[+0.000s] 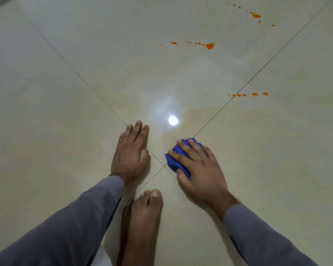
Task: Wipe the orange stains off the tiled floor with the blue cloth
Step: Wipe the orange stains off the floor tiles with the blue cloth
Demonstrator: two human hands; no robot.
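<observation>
My right hand (198, 167) presses a bunched blue cloth (176, 159) flat against the glossy cream tiled floor (65, 93), near where the tile joints cross; the fingers lie spread over the cloth and the thumb lies along its near edge. My left hand (132, 150) rests flat on the floor to the left, fingers straight. Orange stains lie farther off: a row of drops (247, 94) to the right, a larger blot with a trail (209, 45) in the middle distance, and spatters (255, 15) at the far right.
My bare foot (142, 223) stands on the floor between my arms, just behind the joint crossing. A bright lamp reflection (173, 120) shines on the tile ahead of the cloth. A faint smeared sheen spreads around it.
</observation>
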